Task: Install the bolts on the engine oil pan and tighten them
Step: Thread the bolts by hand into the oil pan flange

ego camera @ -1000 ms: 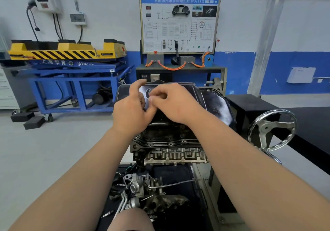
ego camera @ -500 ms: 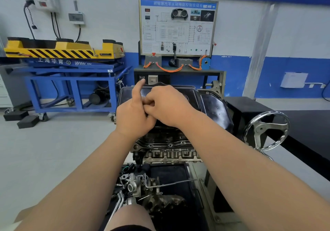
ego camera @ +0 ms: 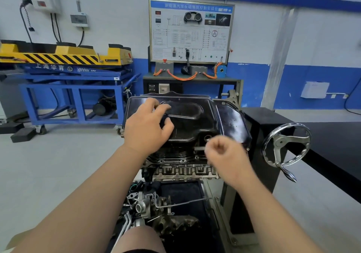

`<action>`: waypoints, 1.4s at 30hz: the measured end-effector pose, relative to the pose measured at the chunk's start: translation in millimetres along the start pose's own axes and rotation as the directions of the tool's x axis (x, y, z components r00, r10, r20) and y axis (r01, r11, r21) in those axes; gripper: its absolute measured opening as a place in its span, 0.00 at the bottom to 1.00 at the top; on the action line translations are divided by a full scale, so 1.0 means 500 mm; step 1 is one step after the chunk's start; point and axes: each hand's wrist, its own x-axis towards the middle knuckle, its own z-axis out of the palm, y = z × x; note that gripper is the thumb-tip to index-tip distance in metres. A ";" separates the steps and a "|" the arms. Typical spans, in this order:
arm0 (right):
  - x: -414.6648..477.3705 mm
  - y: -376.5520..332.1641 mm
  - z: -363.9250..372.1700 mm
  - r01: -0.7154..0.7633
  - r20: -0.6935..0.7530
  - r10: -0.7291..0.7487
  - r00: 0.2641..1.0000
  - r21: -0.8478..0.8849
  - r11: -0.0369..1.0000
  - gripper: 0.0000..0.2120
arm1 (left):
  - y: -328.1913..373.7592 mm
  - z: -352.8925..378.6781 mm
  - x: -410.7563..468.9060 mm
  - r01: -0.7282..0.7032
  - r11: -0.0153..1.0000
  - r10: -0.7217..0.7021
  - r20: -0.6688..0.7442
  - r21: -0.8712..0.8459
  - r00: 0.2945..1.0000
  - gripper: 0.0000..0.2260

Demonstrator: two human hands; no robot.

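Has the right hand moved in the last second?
Yes. The right hand left the left hand atop the oil pan and dropped to its near right corner.

The stand [ego camera: 261,155] carries the engine [ego camera: 183,171], oil pan [ego camera: 191,123] uppermost; loose parts [ego camera: 148,207] seemingly lie on its tray [ego camera: 181,192].

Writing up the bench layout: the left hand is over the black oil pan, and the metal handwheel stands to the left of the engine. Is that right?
No. The handwheel stands to the right of the engine, not the left; the head view shows it. The left hand is over the black oil pan, as you said.
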 end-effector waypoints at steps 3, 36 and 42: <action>-0.017 0.094 0.064 -0.221 -0.002 0.222 0.975 -0.133 0.966 0.05 | 0.004 0.003 -0.002 -0.021 0.997 0.021 0.006 0.068 1.000 0.14; 0.040 0.132 0.197 -0.308 -0.268 0.207 0.941 -0.420 0.854 0.08 | -0.016 0.013 0.035 0.000 0.995 -0.003 -0.030 -0.098 1.000 0.16; 0.052 0.122 0.194 -0.270 -0.248 0.166 0.954 -0.479 0.835 0.08 | -0.020 0.018 0.054 0.005 0.994 -0.008 -0.025 -0.108 1.000 0.15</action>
